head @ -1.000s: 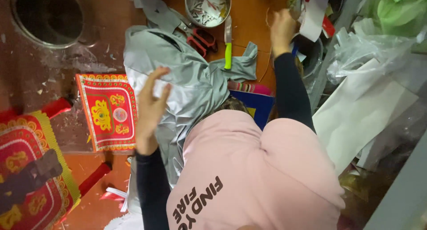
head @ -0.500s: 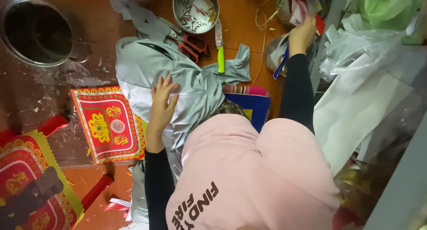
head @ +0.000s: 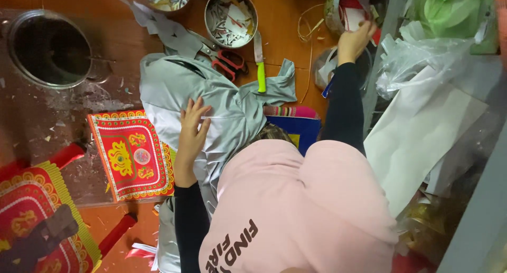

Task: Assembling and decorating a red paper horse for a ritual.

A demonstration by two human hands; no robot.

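The left hand [head: 191, 133] lies flat, fingers spread wide, on a crumpled sheet of silver-grey glossy paper [head: 211, 93] spread over the orange-brown floor [head: 285, 30]. It presses down and grips nothing, though a thin white strip shows by its fingertips. The right hand [head: 355, 39] reaches far out to the upper right, fingers curled into a pile of red and white paper scraps [head: 351, 11]; whether it has closed on a piece I cannot tell.

The silver sheet looks light, thin and limp, likely slick on its shiny face and easy to crease or tear. A flat palm holds it well, and a pinch at an edge or corner seems the best way to lift it.

Just beyond the sheet lie red-handled scissors [head: 229, 62] and a knife with a green handle [head: 261, 75], the blade pointing away. Past them stands a round metal bowl of paper cuttings [head: 231, 17]. At the far left sits a large empty metal pot [head: 50, 48]. Beside the left hand lies a red and gold printed paper sheet [head: 132, 154], and a larger one of the same kind [head: 31, 220] sits at the lower left. To the right are white paper sheets [head: 417, 141] and clear plastic bags [head: 417, 62]. The person's pink shirt [head: 301, 209] fills the lower middle.
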